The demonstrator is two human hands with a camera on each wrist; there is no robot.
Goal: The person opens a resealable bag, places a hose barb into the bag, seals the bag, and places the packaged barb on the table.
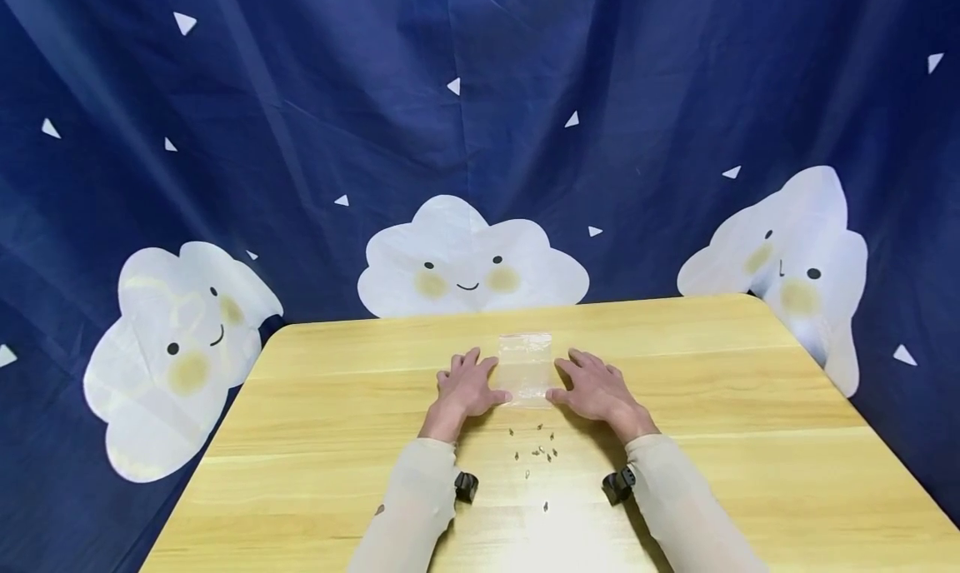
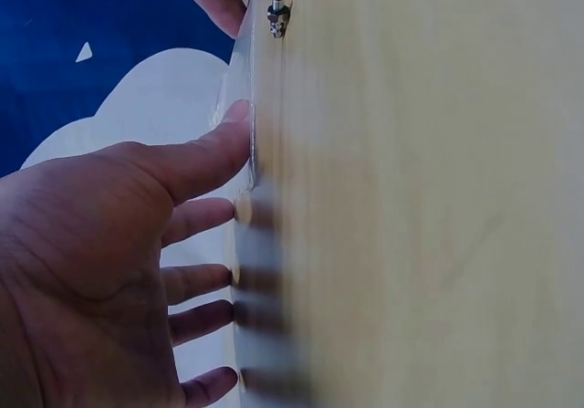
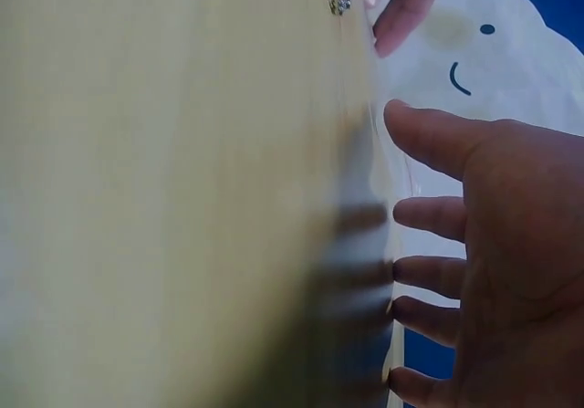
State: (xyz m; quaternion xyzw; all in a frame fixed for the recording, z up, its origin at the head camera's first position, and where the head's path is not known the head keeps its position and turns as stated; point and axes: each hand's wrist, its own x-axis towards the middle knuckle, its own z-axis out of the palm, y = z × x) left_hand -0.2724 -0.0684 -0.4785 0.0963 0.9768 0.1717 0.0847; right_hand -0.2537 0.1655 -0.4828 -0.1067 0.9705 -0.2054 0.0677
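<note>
A clear plastic bag (image 1: pixel 525 371) lies flat on the wooden table (image 1: pixel 322 440), near the middle of its width and toward the far edge, between the two hands. Its long axis runs away from the person, almost square to the table's far edge, with the faintly reddish strip across one end pointing to the far side and the opposite end facing the person. The left hand (image 1: pixel 468 386) is spread wide, its thumb resting on the bag's near left corner and its fingertips down on the table just beside the bag's left edge. The right hand (image 1: pixel 596 387) is also spread wide, fingertips at the table to the right of the bag; its thumb points inward at the near right corner, though whether it touches the plastic I cannot tell. Small metal pieces (image 1: pixel 517 456) lie scattered on the near side of the bag, between the forearms, most in a loose group and one well apart, closest to the person; they point in various directions. Pale sleeves (image 1: pixel 408 498) cover both forearms, and a dark blue curtain (image 1: pixel 300 107) with white clouds (image 1: pixel 465 265) hangs behind the table
</note>
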